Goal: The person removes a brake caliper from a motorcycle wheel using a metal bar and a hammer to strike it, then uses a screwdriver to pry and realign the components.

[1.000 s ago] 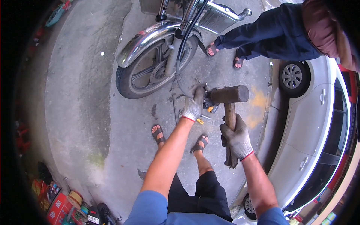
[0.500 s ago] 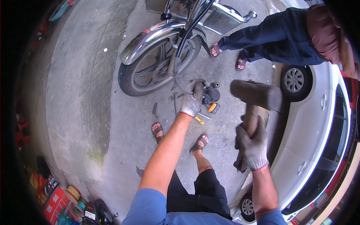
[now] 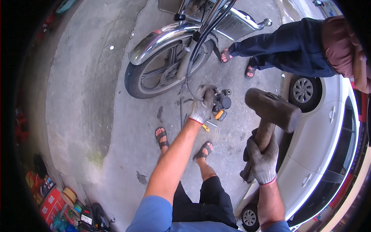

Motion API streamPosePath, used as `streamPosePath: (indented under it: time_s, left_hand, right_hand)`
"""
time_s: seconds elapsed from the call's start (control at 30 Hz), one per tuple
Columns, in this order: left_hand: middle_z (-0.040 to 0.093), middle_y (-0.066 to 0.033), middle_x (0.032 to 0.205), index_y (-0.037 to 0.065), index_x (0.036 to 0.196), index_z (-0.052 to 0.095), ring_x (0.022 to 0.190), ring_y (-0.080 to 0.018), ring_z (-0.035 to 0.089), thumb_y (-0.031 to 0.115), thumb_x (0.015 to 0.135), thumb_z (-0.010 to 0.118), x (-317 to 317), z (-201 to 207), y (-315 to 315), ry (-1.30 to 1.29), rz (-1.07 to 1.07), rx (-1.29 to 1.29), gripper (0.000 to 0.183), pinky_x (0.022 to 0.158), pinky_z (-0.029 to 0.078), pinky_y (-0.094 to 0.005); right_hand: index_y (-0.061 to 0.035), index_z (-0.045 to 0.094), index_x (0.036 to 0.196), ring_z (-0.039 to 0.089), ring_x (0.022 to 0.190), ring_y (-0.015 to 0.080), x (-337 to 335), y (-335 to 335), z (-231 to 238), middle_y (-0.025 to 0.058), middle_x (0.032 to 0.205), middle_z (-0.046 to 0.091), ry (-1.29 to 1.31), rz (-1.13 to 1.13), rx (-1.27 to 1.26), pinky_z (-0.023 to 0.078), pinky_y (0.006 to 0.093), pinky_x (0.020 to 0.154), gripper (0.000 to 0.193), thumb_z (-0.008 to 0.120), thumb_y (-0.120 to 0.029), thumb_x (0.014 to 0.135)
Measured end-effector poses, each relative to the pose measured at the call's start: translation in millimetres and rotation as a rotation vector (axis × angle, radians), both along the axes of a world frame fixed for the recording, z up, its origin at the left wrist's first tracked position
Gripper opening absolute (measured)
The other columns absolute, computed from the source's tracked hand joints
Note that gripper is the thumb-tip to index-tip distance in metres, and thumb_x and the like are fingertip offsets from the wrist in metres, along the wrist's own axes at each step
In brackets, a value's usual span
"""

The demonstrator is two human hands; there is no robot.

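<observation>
My right hand point(image 3: 264, 156), in a grey work glove, is closed round the short handle of a sledgehammer point(image 3: 272, 110). The blocky, worn head is raised above the hand, and a dark ragged piece point(image 3: 247, 173) hangs beside my palm. My left hand point(image 3: 204, 103), also gloved, reaches forward with its fingers curled in; what they hold is hidden. A dark cable point(image 3: 189, 83) runs down from the motorcycle's front wheel point(image 3: 166, 71) to beside that hand. Just right of the hand lies a dark power tool point(image 3: 224, 102) with a yellow-and-black battery point(image 3: 220, 115).
A yellow-handled screwdriver point(image 3: 205, 127) and a thin metal rod point(image 3: 181, 112) lie on the concrete. Another person point(image 3: 286, 42) stands at the upper right near the motorcycle. A white car point(image 3: 309, 143) flanks me on the right. Assorted goods, including a red box point(image 3: 51, 204), fill the lower left corner.
The sledgehammer has shifted slightly right and down in view, its head tilting a little more. My left hand sits slightly further right. The whole view has shifted a little too.
</observation>
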State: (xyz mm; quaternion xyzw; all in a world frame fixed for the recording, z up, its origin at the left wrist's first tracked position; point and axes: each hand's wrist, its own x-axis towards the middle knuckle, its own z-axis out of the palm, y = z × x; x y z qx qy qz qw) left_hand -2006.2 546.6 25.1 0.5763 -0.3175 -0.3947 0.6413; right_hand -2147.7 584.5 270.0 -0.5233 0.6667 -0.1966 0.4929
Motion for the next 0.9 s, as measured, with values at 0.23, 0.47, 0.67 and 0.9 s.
streamPosePath:
  time_s: [0.23, 0.47, 0.67, 0.9]
  left_hand:
    - [0.063, -0.0088, 0.092, 0.0, 0.098, 0.062, 0.087, -0.018, 0.058, 0.026, 0.102, 0.04, 7.3, -20.7, -2.1, -0.062, -0.002, -0.057, 0.034, 0.081, 0.047, -0.0344]
    - [0.062, -0.0139, 0.092, 0.0, 0.099, 0.063, 0.087, -0.0246, 0.059, 0.025, 0.1, 0.041, 8.6, 8.5, -9.4, -0.173, 0.013, -0.018, 0.033, 0.08, 0.046, -0.0368]
    - [0.062, -0.0134, 0.092, 0.0, 0.097, 0.063, 0.083, -0.0245, 0.058, 0.028, 0.099, 0.042, 11.3, 0.3, -1.3, -0.175, 0.067, -0.003, 0.034, 0.078, 0.046, -0.0374]
    - [0.062, -0.0097, 0.09, 0.001, 0.097, 0.063, 0.084, -0.018, 0.058, 0.023, 0.102, 0.039, -0.6, 1.7, -2.4, -0.049, -0.018, -0.038, 0.034, 0.077, 0.046, -0.0332]
  right_hand:
    - [0.0003, 0.051, 0.105, 0.055, 0.053, 0.0145, -15.4, -13.2, -50.4, 0.007, 0.071, 0.056, 0.169, 0.209, 0.109, 0.045, 0.0321, 0.047, 0.026, 0.064, -0.01, 0.085]
    - [-0.0007, 0.052, 0.108, 0.06, 0.063, 0.0155, -6.7, -6.2, -18.8, 0.0078, 0.078, 0.06, 0.109, 0.143, -0.176, 0.049, 0.0299, 0.056, 0.026, 0.065, -0.005, 0.086]
    - [0.0003, 0.052, 0.105, 0.059, 0.053, 0.0183, -14.8, -9.8, -57.6, 0.0118, 0.07, 0.058, 0.15, 0.232, 0.134, 0.048, 0.0346, 0.049, 0.028, 0.064, -0.013, 0.083]
    - [0.0004, 0.052, 0.104, 0.056, 0.052, 0.0112, -15.4, -12.7, -45.8, 0.0053, 0.072, 0.056, 0.098, 0.096, 0.127, 0.046, 0.0285, 0.046, 0.023, 0.063, -0.009, 0.086]
